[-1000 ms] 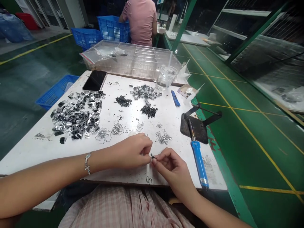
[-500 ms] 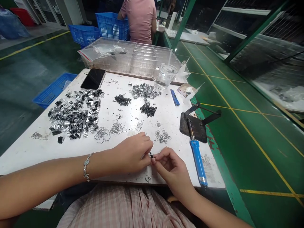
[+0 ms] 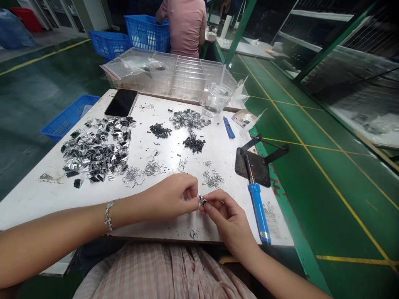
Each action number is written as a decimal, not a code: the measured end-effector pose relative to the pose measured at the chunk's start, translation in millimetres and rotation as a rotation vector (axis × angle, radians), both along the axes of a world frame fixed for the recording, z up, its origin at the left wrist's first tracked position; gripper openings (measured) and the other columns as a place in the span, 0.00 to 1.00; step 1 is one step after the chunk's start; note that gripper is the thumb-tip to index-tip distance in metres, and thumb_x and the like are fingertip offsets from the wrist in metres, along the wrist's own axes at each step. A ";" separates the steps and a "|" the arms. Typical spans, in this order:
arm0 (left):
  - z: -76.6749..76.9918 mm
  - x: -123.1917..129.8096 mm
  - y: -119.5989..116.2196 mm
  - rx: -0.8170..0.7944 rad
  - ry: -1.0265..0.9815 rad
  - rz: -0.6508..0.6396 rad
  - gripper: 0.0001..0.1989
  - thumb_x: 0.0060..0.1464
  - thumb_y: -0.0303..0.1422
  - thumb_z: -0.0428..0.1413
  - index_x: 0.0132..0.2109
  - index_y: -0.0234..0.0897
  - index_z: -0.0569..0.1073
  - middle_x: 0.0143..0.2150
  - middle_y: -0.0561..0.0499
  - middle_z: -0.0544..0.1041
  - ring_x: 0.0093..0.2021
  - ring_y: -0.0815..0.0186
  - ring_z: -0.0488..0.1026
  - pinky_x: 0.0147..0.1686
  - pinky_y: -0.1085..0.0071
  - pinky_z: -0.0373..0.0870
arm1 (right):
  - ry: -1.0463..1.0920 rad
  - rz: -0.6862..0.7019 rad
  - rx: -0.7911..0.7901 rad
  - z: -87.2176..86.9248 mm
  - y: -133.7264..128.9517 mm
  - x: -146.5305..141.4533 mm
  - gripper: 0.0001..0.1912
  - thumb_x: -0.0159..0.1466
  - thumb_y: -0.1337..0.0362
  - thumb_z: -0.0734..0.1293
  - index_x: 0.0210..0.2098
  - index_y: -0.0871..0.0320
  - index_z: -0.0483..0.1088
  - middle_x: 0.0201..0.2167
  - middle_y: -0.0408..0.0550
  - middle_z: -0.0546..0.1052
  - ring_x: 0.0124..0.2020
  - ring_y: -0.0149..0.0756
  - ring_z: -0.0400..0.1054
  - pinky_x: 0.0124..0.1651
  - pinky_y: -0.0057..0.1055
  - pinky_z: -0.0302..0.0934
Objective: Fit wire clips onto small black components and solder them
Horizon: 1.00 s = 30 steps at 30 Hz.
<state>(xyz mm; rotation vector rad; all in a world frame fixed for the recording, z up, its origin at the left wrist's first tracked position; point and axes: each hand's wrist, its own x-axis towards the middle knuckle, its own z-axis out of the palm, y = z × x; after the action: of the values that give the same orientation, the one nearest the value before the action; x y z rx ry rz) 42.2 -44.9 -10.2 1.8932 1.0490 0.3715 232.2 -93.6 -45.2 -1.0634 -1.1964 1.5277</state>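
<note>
Near the table's front edge, my left hand (image 3: 177, 194) and my right hand (image 3: 225, 209) meet at a small silver-and-black metal part (image 3: 202, 201). Both hands are closed, with thumb and fingertips pinching the part from either side; its exact shape is partly covered by the fingers. Just beyond my hands lie small piles of bent silver wire pieces (image 3: 213, 178), with more wire pieces (image 3: 152, 168) to the left. Farther back are black tubular bits (image 3: 193, 144) and a heap of silver metal parts (image 3: 189, 119). A large pile of silver-and-black pieces (image 3: 98, 151) covers the table's left side.
A blue-handled soldering iron (image 3: 259, 211) rests on a black stand (image 3: 253, 166) at the right. Behind are a phone (image 3: 121, 103), a glass jug (image 3: 216, 99), a blue tool (image 3: 229, 127) and a clear plastic case (image 3: 187, 74). A person in pink (image 3: 185, 29) sits beyond, beside blue baskets (image 3: 148, 35).
My left hand has drawn slightly left and its fingers have curled more. The small metal part now shows more plainly between both hands. The view has shifted slightly.
</note>
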 end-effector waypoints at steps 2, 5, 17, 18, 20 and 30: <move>-0.1 -1.1 1.6 -0.061 -0.023 0.004 0.06 0.53 0.34 0.53 0.30 0.37 0.67 0.31 0.53 0.69 0.32 0.67 0.66 0.31 0.71 0.61 | -0.025 0.015 0.046 1.7 0.7 0.0 0.04 0.63 0.64 0.68 0.38 0.51 0.73 0.35 0.43 0.70 0.35 0.32 0.69 0.41 0.29 0.64; 0.6 -1.9 2.7 -0.139 -0.059 0.003 0.06 0.53 0.35 0.53 0.32 0.37 0.68 0.30 0.53 0.69 0.31 0.67 0.65 0.29 0.72 0.60 | -0.044 0.023 0.058 4.4 1.7 -0.7 0.03 0.63 0.64 0.68 0.37 0.52 0.74 0.35 0.43 0.69 0.35 0.33 0.68 0.41 0.29 0.65; 0.2 -2.9 6.0 -0.313 -0.156 0.001 0.10 0.56 0.40 0.55 0.35 0.36 0.71 0.28 0.54 0.72 0.27 0.70 0.65 0.26 0.74 0.59 | -0.159 0.085 0.142 2.0 -2.3 -2.8 0.07 0.63 0.70 0.66 0.38 0.51 0.72 0.37 0.44 0.70 0.40 0.35 0.67 0.43 0.31 0.63; -0.8 -3.5 7.0 -0.322 -0.157 -0.004 0.11 0.56 0.40 0.55 0.35 0.36 0.72 0.28 0.53 0.72 0.28 0.70 0.65 0.26 0.74 0.59 | -0.178 0.091 0.156 1.7 -2.9 -2.9 0.07 0.64 0.70 0.66 0.37 0.51 0.72 0.37 0.44 0.70 0.40 0.35 0.67 0.43 0.31 0.63; -1.9 -5.1 9.0 -0.353 -0.174 -0.009 0.12 0.55 0.40 0.56 0.35 0.35 0.73 0.28 0.53 0.73 0.28 0.69 0.66 0.26 0.74 0.60 | -0.167 0.082 0.138 1.0 -4.2 -3.6 0.06 0.64 0.69 0.65 0.38 0.51 0.71 0.38 0.44 0.70 0.40 0.35 0.67 0.43 0.31 0.63; 14.1 -11.1 13.5 -0.373 -0.157 0.026 0.10 0.54 0.38 0.58 0.37 0.36 0.78 0.32 0.50 0.77 0.32 0.67 0.71 0.31 0.73 0.65 | 0.087 -0.030 -0.037 -0.2 -3.7 -3.8 0.07 0.63 0.65 0.69 0.38 0.51 0.66 0.36 0.39 0.71 0.35 0.27 0.71 0.41 0.24 0.65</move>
<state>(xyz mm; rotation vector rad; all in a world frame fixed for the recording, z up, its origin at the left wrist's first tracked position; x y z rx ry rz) 31.0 -31.4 3.8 1.4956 0.9632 0.3090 228.4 -97.3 -45.4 -1.0242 -1.0920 1.5622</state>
